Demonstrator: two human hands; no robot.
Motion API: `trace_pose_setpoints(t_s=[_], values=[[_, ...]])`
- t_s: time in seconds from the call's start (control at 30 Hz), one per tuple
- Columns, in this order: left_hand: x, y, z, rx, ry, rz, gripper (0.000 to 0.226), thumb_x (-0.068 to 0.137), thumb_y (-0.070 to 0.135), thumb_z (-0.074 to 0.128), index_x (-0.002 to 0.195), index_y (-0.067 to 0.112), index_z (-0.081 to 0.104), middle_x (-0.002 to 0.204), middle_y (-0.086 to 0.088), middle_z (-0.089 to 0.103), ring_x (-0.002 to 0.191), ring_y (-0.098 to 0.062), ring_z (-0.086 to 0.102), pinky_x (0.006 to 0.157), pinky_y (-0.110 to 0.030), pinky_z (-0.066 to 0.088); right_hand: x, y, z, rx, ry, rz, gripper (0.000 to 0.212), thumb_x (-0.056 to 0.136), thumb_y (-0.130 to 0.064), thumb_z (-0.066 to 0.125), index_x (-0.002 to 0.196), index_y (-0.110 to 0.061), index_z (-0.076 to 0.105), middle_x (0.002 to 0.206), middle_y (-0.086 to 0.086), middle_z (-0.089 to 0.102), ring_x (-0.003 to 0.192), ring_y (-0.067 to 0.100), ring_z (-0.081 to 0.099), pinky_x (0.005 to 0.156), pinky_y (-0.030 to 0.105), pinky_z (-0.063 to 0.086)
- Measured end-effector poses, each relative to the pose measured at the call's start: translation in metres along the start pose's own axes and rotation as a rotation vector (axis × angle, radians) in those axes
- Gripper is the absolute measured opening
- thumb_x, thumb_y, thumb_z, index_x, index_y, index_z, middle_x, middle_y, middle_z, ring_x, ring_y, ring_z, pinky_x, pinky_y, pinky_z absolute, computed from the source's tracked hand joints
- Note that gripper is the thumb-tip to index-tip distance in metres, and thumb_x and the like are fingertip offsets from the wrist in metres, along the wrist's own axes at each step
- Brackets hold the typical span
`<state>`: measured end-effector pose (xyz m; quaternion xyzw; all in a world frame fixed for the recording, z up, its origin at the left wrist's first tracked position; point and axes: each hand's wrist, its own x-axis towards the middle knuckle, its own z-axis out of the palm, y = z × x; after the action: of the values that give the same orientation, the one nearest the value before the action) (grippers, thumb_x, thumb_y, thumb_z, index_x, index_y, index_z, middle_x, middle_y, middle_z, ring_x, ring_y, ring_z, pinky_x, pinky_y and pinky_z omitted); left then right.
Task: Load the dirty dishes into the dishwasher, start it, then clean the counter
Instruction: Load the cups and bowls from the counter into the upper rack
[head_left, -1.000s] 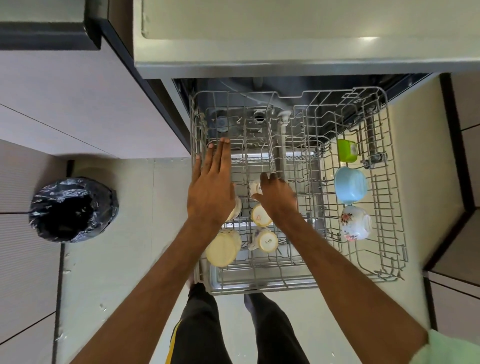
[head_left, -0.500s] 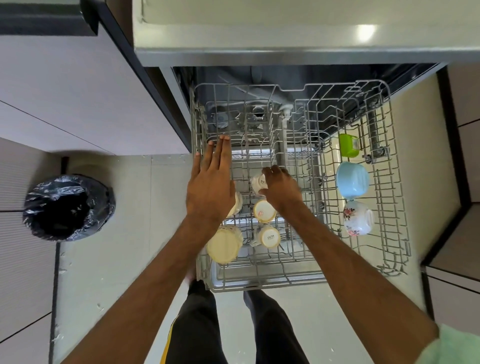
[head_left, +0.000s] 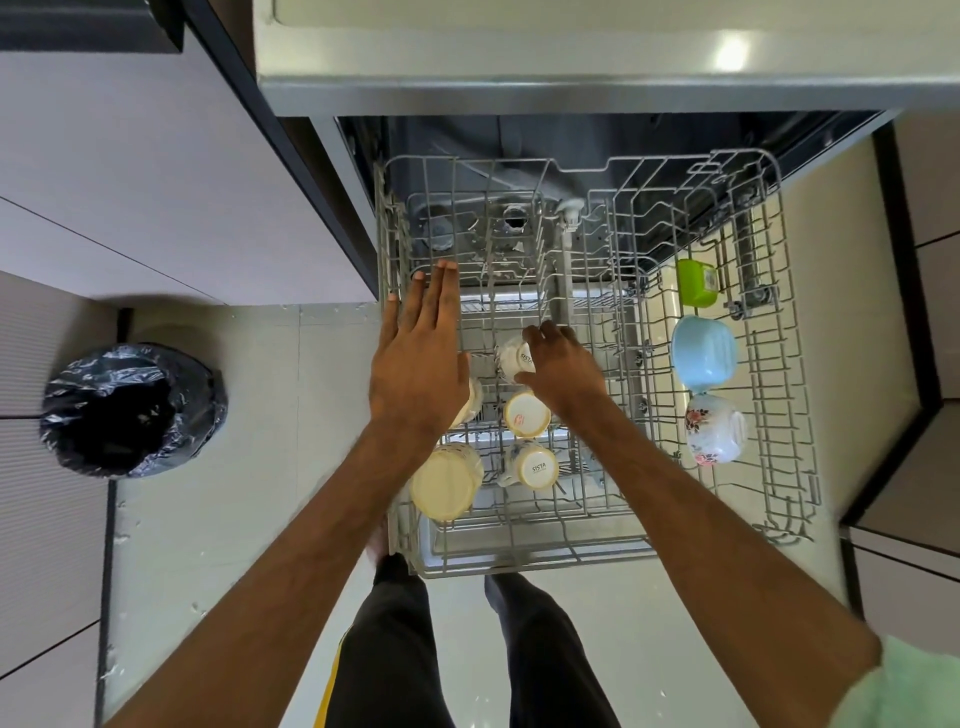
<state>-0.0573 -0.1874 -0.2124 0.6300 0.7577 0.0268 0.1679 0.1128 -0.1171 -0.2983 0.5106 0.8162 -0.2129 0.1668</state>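
Note:
The grey wire dishwasher rack (head_left: 789, 364) is pulled out below the counter. My right hand (head_left: 563, 366) grips a small white cup (head_left: 514, 357) at the far end of a row of upturned cups in the rack's middle. Two more white cups (head_left: 527, 414) (head_left: 535, 467) stand behind it, bottoms up. My left hand (head_left: 421, 358) hovers flat, fingers straight, over the rack's left side, above a cream tumbler (head_left: 444, 483) and partly hiding another. On the right side sit a green container (head_left: 696, 281), a blue bowl (head_left: 704, 352) and a floral cup (head_left: 714, 428).
A bin lined with a black bag (head_left: 132, 410) stands on the floor to the left. The steel counter edge (head_left: 571, 88) overhangs the dishwasher. Cabinet fronts flank both sides. My legs are just in front of the rack.
My right hand has turned the white cup a little, so more of it and its printed side now show. The left hand stays flat in nearly the same place.

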Motion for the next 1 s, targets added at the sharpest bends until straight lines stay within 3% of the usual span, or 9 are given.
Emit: trace_pose_setpoints(t_s=[0.33,0.5,1.0], values=[[-0.001,0.0,0.004,0.002,0.002,-0.009,0.087,0.1,0.032,0.052,0.157,0.014,-0.011,0.165,-0.005,-0.006,0.152,-0.023,-0.004,0.125,-0.043,0.003,0.0,-0.003,0.002,-0.051,-0.008,0.018,0.061,0.094,-0.043,0.061,0.136,-0.003,0.043,0.138,0.018,0.045,0.129,0.033,0.043,0.092,0.046,0.054],[-0.001,-0.001,0.007,0.007,0.019,-0.012,0.087,0.099,0.032,0.053,0.157,0.014,-0.01,0.166,-0.005,-0.004,0.153,-0.023,-0.003,0.124,-0.041,0.0,0.001,-0.001,0.0,-0.094,0.006,0.017,0.064,0.095,-0.05,0.057,0.137,-0.003,0.043,0.139,0.017,0.047,0.131,0.033,0.041,0.1,0.045,0.046],[0.001,0.01,0.002,0.074,-0.048,-0.003,0.086,0.1,0.031,0.05,0.156,0.013,-0.012,0.166,-0.006,-0.006,0.152,-0.023,-0.006,0.124,-0.041,-0.001,-0.008,0.011,-0.018,-0.069,0.025,0.029,0.08,0.084,-0.054,0.07,0.139,-0.005,0.041,0.146,0.018,0.04,0.131,0.035,0.041,0.105,0.047,0.044]])
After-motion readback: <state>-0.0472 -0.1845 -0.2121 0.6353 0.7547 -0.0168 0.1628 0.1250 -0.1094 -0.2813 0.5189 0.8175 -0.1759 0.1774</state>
